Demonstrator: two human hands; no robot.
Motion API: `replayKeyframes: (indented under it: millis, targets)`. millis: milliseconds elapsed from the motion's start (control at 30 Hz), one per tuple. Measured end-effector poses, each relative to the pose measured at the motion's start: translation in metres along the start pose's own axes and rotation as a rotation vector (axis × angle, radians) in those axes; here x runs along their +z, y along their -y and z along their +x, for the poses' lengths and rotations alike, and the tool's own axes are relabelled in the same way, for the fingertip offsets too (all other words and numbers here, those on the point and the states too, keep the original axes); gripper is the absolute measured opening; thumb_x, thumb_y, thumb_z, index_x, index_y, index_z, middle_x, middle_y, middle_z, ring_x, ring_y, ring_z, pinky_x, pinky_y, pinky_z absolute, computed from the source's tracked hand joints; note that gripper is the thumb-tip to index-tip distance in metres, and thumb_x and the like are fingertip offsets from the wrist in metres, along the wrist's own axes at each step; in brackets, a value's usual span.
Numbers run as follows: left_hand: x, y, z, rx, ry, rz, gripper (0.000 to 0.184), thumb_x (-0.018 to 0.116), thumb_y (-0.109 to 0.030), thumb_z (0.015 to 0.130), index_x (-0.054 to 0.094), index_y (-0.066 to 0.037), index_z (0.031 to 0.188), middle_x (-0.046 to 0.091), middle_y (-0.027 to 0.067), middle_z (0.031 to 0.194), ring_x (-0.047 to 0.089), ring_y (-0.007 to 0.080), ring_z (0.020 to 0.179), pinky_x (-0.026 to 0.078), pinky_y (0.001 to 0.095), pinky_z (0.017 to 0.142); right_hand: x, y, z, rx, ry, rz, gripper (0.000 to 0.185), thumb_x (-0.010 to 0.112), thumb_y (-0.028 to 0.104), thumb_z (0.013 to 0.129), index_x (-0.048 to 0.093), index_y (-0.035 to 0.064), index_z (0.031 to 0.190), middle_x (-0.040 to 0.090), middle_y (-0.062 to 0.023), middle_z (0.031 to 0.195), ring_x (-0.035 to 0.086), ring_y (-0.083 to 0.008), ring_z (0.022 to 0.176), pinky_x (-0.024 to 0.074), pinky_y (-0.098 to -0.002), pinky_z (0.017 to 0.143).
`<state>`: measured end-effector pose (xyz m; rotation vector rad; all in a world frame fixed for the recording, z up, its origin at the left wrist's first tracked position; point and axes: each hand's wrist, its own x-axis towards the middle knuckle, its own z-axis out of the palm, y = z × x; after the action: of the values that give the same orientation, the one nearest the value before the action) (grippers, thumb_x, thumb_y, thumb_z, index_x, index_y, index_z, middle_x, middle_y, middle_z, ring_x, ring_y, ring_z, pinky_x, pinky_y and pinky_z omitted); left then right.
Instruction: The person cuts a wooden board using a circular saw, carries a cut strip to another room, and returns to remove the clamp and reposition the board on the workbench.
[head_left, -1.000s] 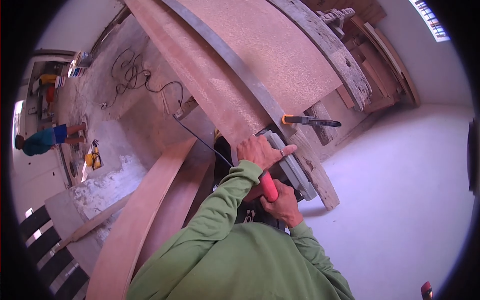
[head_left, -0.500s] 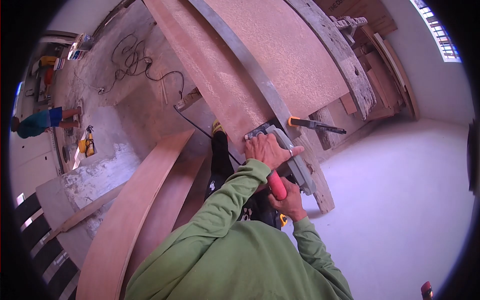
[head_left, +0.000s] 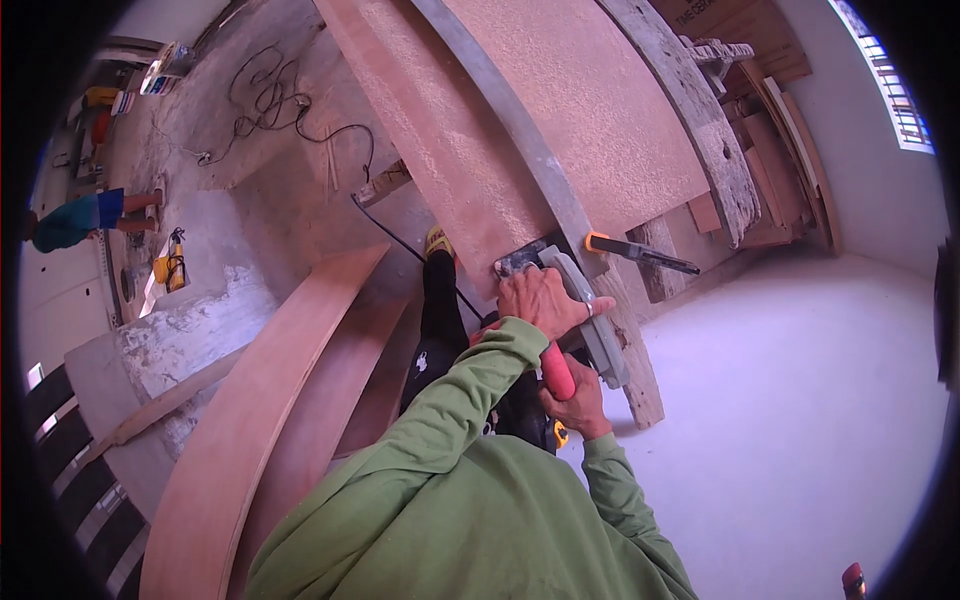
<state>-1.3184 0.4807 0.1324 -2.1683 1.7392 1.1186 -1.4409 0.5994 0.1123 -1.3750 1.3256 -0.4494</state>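
A power saw with a grey guard (head_left: 590,325) and a red handle (head_left: 557,372) sits at the near end of a dusty wooden board (head_left: 440,150). My left hand (head_left: 540,300) grips the front of the saw from above, its thumb pointing right over the guard. Closed around the rear of the saw beside the red handle is my right hand (head_left: 582,398), its fingers partly hidden. A long grey straightedge (head_left: 520,120) lies along the board. It is held near the saw by a clamp (head_left: 640,252) with an orange pad. The blade is hidden.
Curved wooden panels (head_left: 260,400) lean at my left. A weathered timber beam (head_left: 700,130) runs under the board's right side. Black cable (head_left: 268,115) lies coiled on the floor, and a cord runs towards the saw. A person (head_left: 75,220) stands far left near a yellow tool (head_left: 170,265).
The saw and both my hands have shifted slightly down and right in view, by the clamp. The camera view has turned, and more of my leg and foot shows. Both hands keep their grip.
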Motion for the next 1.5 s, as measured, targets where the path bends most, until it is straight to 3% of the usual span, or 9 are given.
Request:
replayKeyframes:
  millis: [100, 1500]
  targets:
    - [-0.006, -0.001, 0.0, -0.006, 0.068, -0.01, 0.092, 0.053, -0.081, 0.058, 0.061, 0.0, 0.101, 0.057, 0.0226, 0.106, 0.053, 0.0363, 0.104, 0.038, 0.0458, 0.092, 0.001, 0.002, 0.0, -0.004, -0.017, 0.023, 0.033, 0.064, 0.018, 0.062, 0.054, 0.0016, 0.088, 0.055, -0.0145, 0.072, 0.054, -0.0317, 0.064, 0.0452, -0.036, 0.064]
    - [-0.031, 0.011, 0.02, -0.006, 0.021, -0.072, 0.095, 0.054, -0.079, 0.059, 0.059, 0.004, 0.105, 0.054, 0.0259, 0.112, 0.047, 0.0403, 0.111, 0.031, 0.0493, 0.099, 0.01, 0.009, 0.03, -0.033, -0.018, -0.024, 0.032, 0.065, 0.018, 0.064, 0.055, 0.0009, 0.088, 0.056, -0.0144, 0.069, 0.054, -0.0298, 0.06, 0.0453, -0.0357, 0.063]
